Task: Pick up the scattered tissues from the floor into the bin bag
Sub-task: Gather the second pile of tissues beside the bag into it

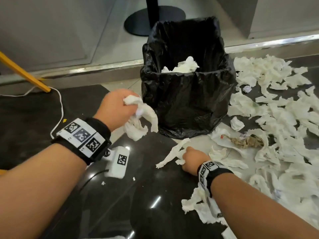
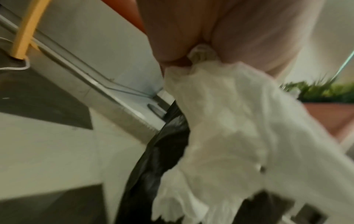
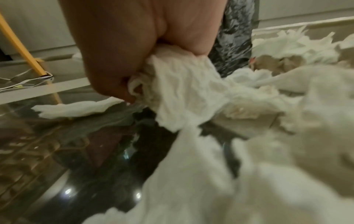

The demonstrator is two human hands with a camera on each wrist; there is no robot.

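A black bin bag (image 1: 188, 94) stands open on the floor with white tissue (image 1: 183, 65) inside. My left hand (image 1: 119, 106) grips a bunch of white tissues (image 1: 139, 118) just left of the bag, above the floor; the left wrist view shows the bunch of tissues (image 2: 229, 128) hanging from the curled fingers. My right hand (image 1: 189, 159) is low at the floor in front of the bag and grips a long strip of tissue (image 1: 172, 154); in the right wrist view the strip of tissue (image 3: 182, 91) bunches in the fist. Several scattered tissues (image 1: 279, 118) cover the floor to the right.
A crumpled brown paper (image 1: 245, 140) lies among the tissues at right. A white cable (image 1: 58, 100) and a yellow leg (image 1: 22, 73) are at left. A white tagged device (image 1: 119, 161) sits below my left wrist. A black round stand base (image 1: 151, 19) is behind the bag.
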